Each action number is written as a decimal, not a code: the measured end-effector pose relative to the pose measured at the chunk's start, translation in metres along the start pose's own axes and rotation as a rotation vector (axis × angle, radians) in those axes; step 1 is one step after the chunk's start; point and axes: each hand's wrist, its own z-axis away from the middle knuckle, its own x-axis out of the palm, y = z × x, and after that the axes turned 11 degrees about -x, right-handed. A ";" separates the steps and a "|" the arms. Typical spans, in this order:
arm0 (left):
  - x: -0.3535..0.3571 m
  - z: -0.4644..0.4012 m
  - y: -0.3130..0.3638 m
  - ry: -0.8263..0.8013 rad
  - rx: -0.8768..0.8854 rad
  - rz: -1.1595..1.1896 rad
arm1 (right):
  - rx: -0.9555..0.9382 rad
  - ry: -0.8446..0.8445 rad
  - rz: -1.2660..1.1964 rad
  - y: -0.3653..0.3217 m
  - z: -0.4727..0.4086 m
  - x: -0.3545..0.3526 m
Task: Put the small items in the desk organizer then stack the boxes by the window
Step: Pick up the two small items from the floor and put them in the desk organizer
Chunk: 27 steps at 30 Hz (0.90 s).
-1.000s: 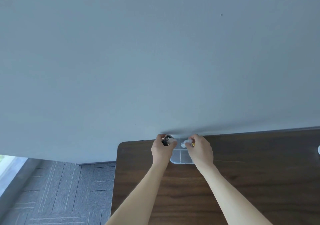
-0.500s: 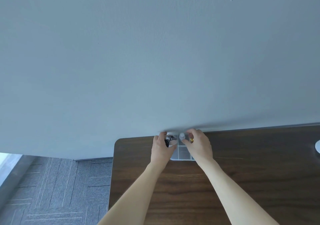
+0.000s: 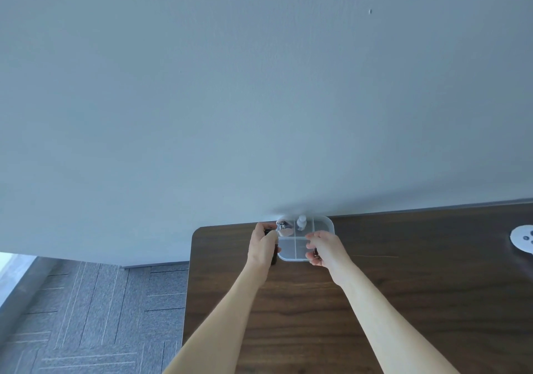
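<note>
No readable text, labels, brand names, numbers or signs appear anywhere in this view; the clear desk organizer carries no visible print or marking; the small items inside it are too small to show any lettering; the dark wooden surface is unmarked; the white round fitting at its right edge shows only small dark dots, with no legible characters; the pale wall behind bears no sign or poster.
</note>
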 end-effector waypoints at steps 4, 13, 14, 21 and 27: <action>-0.002 0.000 -0.003 0.035 0.073 -0.139 | -0.111 0.032 0.133 -0.001 0.004 0.004; -0.009 -0.004 -0.015 0.112 0.192 -0.304 | -0.391 0.085 0.507 -0.005 0.003 0.010; -0.009 -0.005 -0.016 0.106 0.198 -0.318 | -0.399 0.080 0.548 -0.005 0.003 0.011; -0.006 -0.010 -0.017 0.114 0.207 -0.360 | -0.427 0.083 0.652 0.001 0.002 0.016; -0.008 -0.015 -0.017 0.113 0.203 -0.357 | -0.482 0.122 0.750 0.004 0.003 0.008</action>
